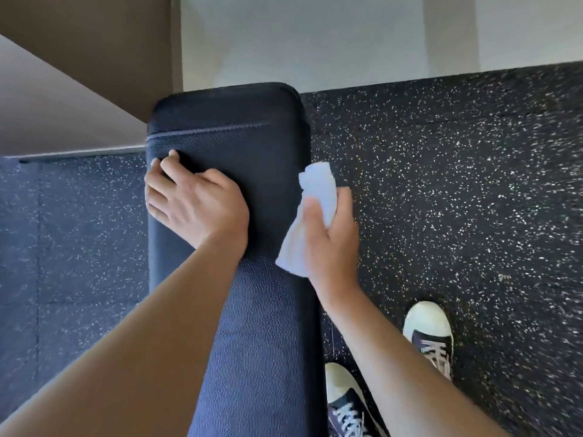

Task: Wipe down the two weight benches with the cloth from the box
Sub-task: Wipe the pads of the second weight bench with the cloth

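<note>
Flooring first: speckled black rubber floor [457, 184] fills the frame, pale wall [347, 33] beyond. Down the middle runs the weight bench [252, 326], a long dark pad with pebbled vinyl and a stitched seam near its far end. It looks firm and slightly grippy, built to take a hard wipe without shifting. Left hand [195, 203] lies on the pad's left edge, fingers draped loosely over the side, steadying, holding nothing. Right hand [331, 234] sits just off the right edge with the white cloth [315, 197] bunched in a closed grip, thumb across it, ends spilling out above and below. Cloth looks light, soft and floppy, so best kept wadded in the palm. Two sneakers [432, 335] stand beside the bench.
</note>
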Tool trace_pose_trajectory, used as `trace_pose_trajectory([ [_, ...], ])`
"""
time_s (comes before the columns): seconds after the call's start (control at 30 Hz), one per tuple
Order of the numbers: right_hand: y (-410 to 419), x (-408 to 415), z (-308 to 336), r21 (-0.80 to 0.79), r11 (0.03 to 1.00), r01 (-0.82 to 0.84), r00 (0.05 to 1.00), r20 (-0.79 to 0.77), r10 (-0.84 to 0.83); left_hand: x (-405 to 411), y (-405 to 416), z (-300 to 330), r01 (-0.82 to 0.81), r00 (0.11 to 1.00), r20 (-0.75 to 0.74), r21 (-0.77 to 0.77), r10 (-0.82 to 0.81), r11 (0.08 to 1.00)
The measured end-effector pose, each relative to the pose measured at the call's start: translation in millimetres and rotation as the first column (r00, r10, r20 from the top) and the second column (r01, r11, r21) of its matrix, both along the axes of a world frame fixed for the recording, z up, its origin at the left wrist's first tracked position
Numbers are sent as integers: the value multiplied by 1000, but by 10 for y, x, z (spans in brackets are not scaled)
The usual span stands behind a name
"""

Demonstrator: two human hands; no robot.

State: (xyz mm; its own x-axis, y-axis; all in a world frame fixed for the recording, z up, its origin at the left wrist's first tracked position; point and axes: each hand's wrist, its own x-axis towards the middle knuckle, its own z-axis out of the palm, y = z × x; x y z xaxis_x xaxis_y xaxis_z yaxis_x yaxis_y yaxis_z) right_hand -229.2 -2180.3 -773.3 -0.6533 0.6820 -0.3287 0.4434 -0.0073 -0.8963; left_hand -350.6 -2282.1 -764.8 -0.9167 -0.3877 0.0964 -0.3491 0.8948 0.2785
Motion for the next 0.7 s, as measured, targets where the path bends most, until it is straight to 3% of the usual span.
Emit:
trace_pose_trajectory([
  [0.1, -304, 751, 54, -5, 999, -40, 996, 76, 40, 21, -9, 64, 39, 999, 19, 42, -40, 998],
  [0.17, -442, 1095, 113, 11, 997, -72, 992, 109, 70, 121, -120, 84, 144, 988, 47, 78, -148, 986],
  [0.33, -340, 887, 148, 12, 994, -110, 988, 113, 108, 1132, -758, 146, 473, 870, 111, 79, -480, 877],
  [0.5, 52, -8, 71, 29, 998, -56, 993, 104, 52, 2634, -1329, 135, 582, 795, 203, 9, -571, 813],
  [0.6, 13, -34, -8, 92, 993, -71, 996, 59, 65, 2715, -1383, 70, 566, 810, 197, -17, -552, 824],
  [0.7, -208, 507, -70, 84, 996, -42, 999, 5, 42, 2707, -1385, 57, 566, 814, 170, -15, -555, 825],
])
